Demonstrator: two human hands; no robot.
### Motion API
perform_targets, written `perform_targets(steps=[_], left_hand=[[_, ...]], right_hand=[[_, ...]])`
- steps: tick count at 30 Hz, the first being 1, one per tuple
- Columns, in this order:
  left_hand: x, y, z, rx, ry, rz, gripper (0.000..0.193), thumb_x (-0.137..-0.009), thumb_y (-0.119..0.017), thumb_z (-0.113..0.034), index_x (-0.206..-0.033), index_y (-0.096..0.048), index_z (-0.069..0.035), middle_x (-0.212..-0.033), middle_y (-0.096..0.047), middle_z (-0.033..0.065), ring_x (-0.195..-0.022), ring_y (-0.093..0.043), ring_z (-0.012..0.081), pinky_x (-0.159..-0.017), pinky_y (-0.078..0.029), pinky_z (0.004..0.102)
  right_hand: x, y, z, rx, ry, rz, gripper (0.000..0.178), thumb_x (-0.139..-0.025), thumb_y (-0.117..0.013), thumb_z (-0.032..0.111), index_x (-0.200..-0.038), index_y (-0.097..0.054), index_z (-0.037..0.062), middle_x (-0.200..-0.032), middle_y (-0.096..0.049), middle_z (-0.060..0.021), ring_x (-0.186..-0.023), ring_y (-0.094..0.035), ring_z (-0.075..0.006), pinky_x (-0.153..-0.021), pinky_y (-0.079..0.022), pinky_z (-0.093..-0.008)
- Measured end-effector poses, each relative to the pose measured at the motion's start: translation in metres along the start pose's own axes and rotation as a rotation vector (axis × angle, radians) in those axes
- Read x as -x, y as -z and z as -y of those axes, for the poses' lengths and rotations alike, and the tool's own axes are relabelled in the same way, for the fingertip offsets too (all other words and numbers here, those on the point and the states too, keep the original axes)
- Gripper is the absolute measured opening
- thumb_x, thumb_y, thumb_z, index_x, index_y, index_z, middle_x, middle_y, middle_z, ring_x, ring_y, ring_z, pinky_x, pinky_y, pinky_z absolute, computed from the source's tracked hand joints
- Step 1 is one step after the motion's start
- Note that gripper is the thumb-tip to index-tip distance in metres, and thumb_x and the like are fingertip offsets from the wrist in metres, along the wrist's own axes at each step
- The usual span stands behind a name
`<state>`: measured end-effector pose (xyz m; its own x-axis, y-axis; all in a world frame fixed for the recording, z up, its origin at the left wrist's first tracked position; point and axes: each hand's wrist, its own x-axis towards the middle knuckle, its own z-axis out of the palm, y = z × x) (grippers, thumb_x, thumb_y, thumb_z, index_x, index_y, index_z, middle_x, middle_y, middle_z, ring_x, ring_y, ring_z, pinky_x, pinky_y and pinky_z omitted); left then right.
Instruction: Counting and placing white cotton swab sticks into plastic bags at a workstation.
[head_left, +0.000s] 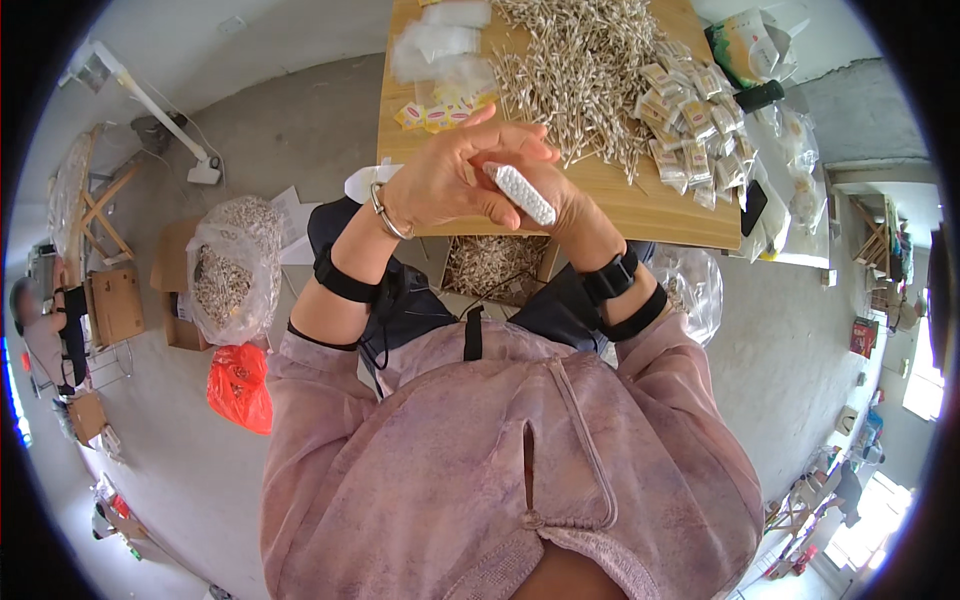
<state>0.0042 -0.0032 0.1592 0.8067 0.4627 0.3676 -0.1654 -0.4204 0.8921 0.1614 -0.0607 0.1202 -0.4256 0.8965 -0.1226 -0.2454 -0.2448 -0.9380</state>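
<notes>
One swab bundle (525,194), upper centre of frame.
Our right hand (570,208) grips it; our left hand (446,172) arches half-open alongside.

The wooden table (665,218) is bearing clear bags (435,45) along its left edge, packets (695,122) along its right, swabs (578,80) between.
</notes>
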Motion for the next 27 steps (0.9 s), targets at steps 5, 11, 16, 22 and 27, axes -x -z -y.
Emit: perform_targets(steps=[5, 11, 16, 22, 27], left_hand=[[-0.001, 0.001, 0.006, -0.076, -0.034, 0.086, 0.030, -0.065, -0.083, -0.022, -0.092, -0.070, -0.022, -0.097, -0.071, -0.0063, -0.124, -0.049, 0.0143, -0.114, -0.001, 0.0452], [0.003, -0.001, 0.011, -0.175, -0.021, 0.038, 0.040, -0.068, -0.081, -0.017, -0.105, -0.066, -0.019, -0.115, -0.065, -0.0022, -0.124, -0.049, 0.0162, -0.113, -0.011, 0.0461], [0.032, 0.007, 0.036, -0.045, 0.229, -0.159, 0.053, -0.074, -0.077, -0.015, -0.122, -0.054, -0.010, -0.124, -0.058, 0.0034, -0.118, -0.052, 0.0169, -0.103, -0.038, 0.0377], [0.041, -0.016, 0.064, 0.235, 0.653, -0.212, 0.045, -0.081, -0.070, -0.007, -0.120, -0.050, 0.001, -0.099, -0.063, 0.0081, -0.086, -0.060, 0.0115, -0.079, -0.049, 0.0270], [0.050, -0.038, 0.100, 0.269, 0.539, -0.419, 0.037, -0.078, -0.072, -0.005, -0.110, -0.055, 0.001, -0.088, -0.065, 0.0046, -0.079, -0.061, 0.0099, -0.072, -0.049, 0.0253]], right_hand=[[-0.005, 0.014, -0.002, 0.247, 0.324, 0.155, 0.037, -0.076, -0.071, 0.006, -0.110, -0.058, 0.0048, -0.101, -0.060, -0.0033, -0.092, -0.058, -0.0134, -0.079, -0.050, -0.0255], [-0.007, 0.009, -0.003, -0.196, -0.011, -0.024, 0.025, -0.095, -0.052, 0.019, -0.112, -0.056, 0.0005, -0.100, -0.063, -0.0085, -0.086, -0.065, -0.0142, -0.065, -0.056, -0.0276], [-0.025, 0.028, 0.005, 0.193, -0.407, -0.382, 0.029, -0.092, -0.056, 0.024, -0.092, -0.064, -0.0036, -0.082, -0.066, -0.0079, -0.070, -0.066, -0.0167, -0.056, -0.053, -0.0309], [-0.039, 0.028, -0.005, 1.190, 0.075, -0.329, 0.027, -0.089, -0.053, 0.030, -0.094, -0.069, 0.0093, -0.073, -0.063, -0.0175, -0.066, -0.061, -0.0358, -0.060, -0.049, -0.0429], [-0.037, 0.023, 0.001, 1.232, 0.066, -0.231, 0.030, -0.089, -0.054, 0.033, -0.096, -0.069, 0.0075, -0.084, -0.066, -0.0152, -0.078, -0.063, -0.0313, -0.069, -0.050, -0.0395]])
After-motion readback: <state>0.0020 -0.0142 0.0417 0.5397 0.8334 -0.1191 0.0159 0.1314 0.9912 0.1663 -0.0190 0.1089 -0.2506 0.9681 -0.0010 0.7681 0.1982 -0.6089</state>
